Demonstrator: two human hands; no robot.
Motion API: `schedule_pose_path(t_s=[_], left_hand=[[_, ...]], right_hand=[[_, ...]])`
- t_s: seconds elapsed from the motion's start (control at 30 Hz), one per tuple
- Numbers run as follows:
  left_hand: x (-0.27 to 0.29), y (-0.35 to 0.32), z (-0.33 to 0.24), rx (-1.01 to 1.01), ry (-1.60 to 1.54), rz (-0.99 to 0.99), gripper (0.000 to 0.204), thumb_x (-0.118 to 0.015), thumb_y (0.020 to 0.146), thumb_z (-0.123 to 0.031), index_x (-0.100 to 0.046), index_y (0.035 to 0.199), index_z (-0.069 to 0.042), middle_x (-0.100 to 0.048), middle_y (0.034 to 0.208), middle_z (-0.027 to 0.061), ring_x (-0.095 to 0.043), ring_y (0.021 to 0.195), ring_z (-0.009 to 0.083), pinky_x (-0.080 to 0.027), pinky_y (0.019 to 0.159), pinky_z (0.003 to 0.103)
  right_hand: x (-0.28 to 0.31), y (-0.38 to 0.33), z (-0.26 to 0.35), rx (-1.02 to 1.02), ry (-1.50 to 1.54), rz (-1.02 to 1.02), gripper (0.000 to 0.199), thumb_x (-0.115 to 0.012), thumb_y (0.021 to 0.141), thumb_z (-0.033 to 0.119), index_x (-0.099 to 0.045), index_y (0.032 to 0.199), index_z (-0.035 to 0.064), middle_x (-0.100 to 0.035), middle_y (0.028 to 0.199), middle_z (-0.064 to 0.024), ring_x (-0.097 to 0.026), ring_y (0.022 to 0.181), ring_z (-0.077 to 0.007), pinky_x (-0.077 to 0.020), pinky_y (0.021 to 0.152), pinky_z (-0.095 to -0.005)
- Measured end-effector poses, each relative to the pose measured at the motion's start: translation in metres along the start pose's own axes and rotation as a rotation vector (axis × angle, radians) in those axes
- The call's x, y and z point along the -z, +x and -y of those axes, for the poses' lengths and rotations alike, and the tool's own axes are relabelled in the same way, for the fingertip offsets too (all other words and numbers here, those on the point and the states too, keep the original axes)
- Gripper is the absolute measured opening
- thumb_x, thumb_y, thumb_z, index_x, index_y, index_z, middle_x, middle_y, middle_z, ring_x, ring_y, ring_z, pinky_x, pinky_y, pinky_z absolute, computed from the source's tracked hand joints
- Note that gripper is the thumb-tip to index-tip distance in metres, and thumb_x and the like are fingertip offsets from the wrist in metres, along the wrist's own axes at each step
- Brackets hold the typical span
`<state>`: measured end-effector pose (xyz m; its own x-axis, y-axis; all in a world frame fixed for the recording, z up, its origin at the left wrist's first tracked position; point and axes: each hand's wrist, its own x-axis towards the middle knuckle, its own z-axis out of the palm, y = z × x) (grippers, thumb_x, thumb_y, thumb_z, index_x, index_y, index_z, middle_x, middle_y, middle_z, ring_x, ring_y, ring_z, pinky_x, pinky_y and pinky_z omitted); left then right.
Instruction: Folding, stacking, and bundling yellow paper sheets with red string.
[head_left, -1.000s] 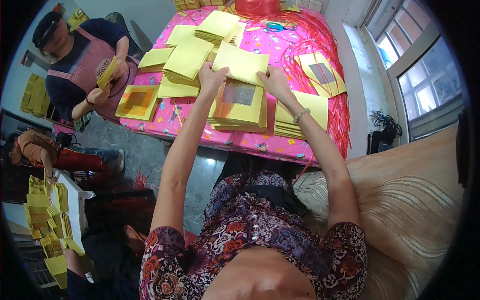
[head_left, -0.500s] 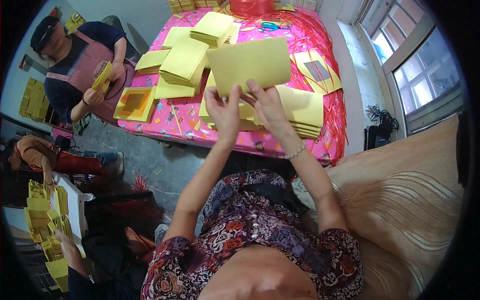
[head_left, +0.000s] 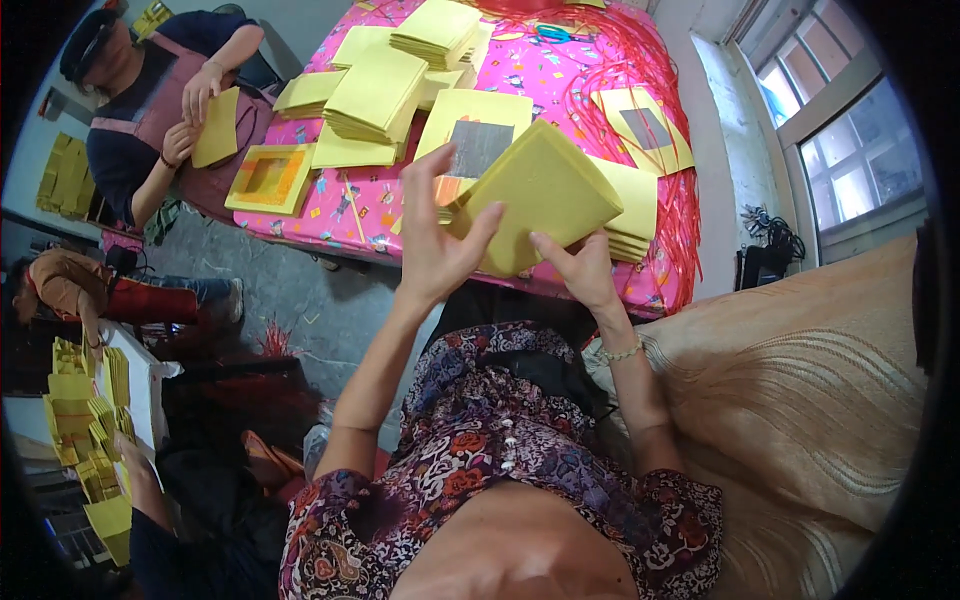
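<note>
A folded yellow paper piece (head_left: pixel 540 205) is tilted above the near edge of the table, its layered edge showing at the upper right. My right hand (head_left: pixel 588 268) pinches its lower right corner, thumb on the front and the other fingers behind. My left hand (head_left: pixel 432 235) is at the paper's left side with fingers spread and raised. Its thumb crosses over the paper's face; whether it presses there I cannot tell. Just beyond lies a yellow sheet with a dark grey rectangle (head_left: pixel 482 148), partly covered by the held paper. A stack of yellow folded papers (head_left: pixel 628 205) sits on the right.
The table has a pink patterned cover (head_left: pixel 375 215). Stacks of yellow papers (head_left: pixel 372 95) stand at its left, red strips (head_left: pixel 640 75) and teal scissors (head_left: pixel 560 35) at the far right. A co-worker (head_left: pixel 175 110) handles yellow paper across the left corner. A patterned sofa (head_left: pixel 800 370) is at my right.
The held yellow paper has come down and right, and tilted. My left hand has loosened and spread its fingers; my right hand has shifted to the lower right corner. The grey-rectangle sheet is now uncovered.
</note>
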<state>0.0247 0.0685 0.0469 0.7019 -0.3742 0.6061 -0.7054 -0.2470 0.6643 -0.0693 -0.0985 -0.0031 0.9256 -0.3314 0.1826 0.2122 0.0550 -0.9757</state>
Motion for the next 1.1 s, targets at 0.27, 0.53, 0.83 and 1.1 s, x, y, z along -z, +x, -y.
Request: schedule_pose_path(t_s=[0.27, 0.53, 0.83, 1.1], left_hand=[[-0.021, -0.009, 0.003, 0.253, -0.526, 0.302, 0.034, -0.061, 0.087, -0.018, -0.049, 0.111, 0.003, -0.062, 0.091, 0.0197, -0.064, 0.085, 0.0295, -0.049, 0.072, 0.036], [-0.024, -0.021, -0.001, 0.361, -0.346, 0.333, 0.029, -0.06, 0.088, -0.018, -0.049, 0.105, 0.003, -0.061, 0.081, 0.0201, -0.063, 0.072, 0.03, -0.048, 0.063, 0.036], [-0.03, -0.032, 0.001, 0.386, -0.561, 0.249, 0.026, -0.056, 0.092, -0.018, -0.049, 0.106, 0.003, -0.064, 0.089, 0.0148, -0.061, 0.083, 0.0163, -0.048, 0.071, 0.032], [-0.045, -0.038, 0.013, 0.428, -0.588, 0.265, 0.03, -0.054, 0.093, -0.019, -0.047, 0.112, 0.003, -0.063, 0.094, 0.0153, -0.061, 0.087, 0.0185, -0.048, 0.075, 0.033]], right_hand=[[-0.008, -0.014, -0.013, 0.06, 0.132, -0.083, 0.043, -0.06, 0.088, 0.008, -0.04, 0.124, -0.0007, -0.055, 0.115, -0.0091, -0.055, 0.102, -0.0137, -0.046, 0.087, -0.0284], [-0.024, -0.024, -0.005, 0.164, 0.102, -0.237, 0.044, -0.055, 0.092, 0.015, -0.036, 0.128, -0.0018, -0.053, 0.114, -0.0101, -0.053, 0.102, -0.0151, -0.044, 0.088, -0.029], [-0.028, -0.03, 0.008, 0.118, 0.156, -0.232, 0.042, -0.051, 0.094, 0.016, -0.036, 0.128, -0.0019, -0.053, 0.114, -0.0099, -0.052, 0.1, -0.0137, -0.0438, 0.086, -0.0276], [-0.023, -0.025, 0.008, 0.128, -0.124, -0.244, 0.037, -0.051, 0.095, 0.016, -0.038, 0.124, -0.0023, -0.054, 0.11, -0.0099, -0.052, 0.099, -0.0144, -0.043, 0.086, -0.0273]])
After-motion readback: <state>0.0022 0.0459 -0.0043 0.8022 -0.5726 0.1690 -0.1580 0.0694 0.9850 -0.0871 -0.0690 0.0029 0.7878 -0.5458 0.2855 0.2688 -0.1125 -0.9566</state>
